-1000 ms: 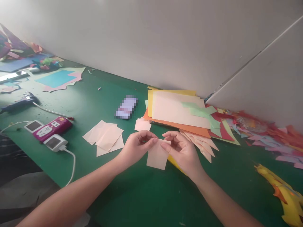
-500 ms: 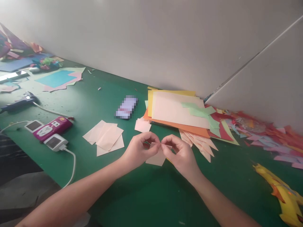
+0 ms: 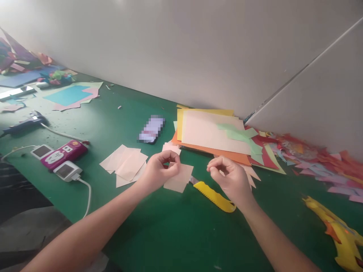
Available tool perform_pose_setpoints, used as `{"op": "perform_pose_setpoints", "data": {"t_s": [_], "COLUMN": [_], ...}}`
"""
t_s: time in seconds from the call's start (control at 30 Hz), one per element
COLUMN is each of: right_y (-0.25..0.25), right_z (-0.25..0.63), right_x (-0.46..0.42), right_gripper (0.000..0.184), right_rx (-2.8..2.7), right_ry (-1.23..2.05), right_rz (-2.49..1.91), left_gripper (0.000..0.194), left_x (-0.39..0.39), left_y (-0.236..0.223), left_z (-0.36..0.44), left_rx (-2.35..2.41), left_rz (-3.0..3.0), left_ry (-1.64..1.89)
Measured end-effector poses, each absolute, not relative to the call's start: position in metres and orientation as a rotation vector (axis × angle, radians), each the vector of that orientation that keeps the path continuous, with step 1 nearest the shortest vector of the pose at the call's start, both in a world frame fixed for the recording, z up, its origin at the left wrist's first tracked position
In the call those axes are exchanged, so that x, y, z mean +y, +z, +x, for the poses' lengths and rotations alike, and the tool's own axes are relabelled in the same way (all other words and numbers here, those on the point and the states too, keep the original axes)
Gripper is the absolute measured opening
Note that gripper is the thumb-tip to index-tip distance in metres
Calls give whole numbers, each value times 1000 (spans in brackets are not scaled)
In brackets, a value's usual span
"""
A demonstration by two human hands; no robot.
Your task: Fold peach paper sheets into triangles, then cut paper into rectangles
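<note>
My left hand pinches a pale pink square of paper by its upper left part, between thumb and fingers. To the right, apart from the paper, my right hand has its fingers curled, thumb and forefinger together, with nothing visible in them. Below it on the table lies a yellow utility knife, its blade end partly behind the held paper. Several loose pink paper squares lie left of my left hand. Beyond my right hand, pink folded pieces fan out, partly hidden by it.
Coloured paper sheets are stacked behind my hands on the green table. A phone lies left of the stack. At left are a purple power strip and glue gun; at right, a yellow glue gun and paper scraps.
My right hand has let go of the paper square and moved right. My left hand, still holding it, has shifted slightly left, and the yellow knife now shows between the hands.
</note>
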State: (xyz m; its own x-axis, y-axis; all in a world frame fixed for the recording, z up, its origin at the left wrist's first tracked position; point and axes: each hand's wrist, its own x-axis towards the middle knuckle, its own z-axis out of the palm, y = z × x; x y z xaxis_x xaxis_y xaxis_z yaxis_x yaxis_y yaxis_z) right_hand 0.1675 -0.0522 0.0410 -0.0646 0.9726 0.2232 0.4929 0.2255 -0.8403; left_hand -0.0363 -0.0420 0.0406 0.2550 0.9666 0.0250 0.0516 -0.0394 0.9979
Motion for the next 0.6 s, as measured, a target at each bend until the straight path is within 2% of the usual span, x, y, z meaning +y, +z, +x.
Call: {"op": "perform_pose_setpoints", "data": {"t_s": [0.2,0.33,0.6], "right_y": [45,48,45], "right_z": [152,142,161], "right_x": [-61,-68,-72], "right_gripper": [10,18,27], "right_rx": [-1822,-1846,-1488], "right_ry": [897,930,996], "right_rz": [-1316,-1324,-1425], "left_gripper": [1,2,8], "left_x": [-47,-49,-42], "left_y": [36,33,50], "left_z": [-28,-27,-59], "left_rx": [1010,991,1208], "left_rz": [1413,1428,1456], "left_ry": [935,885,947]}}
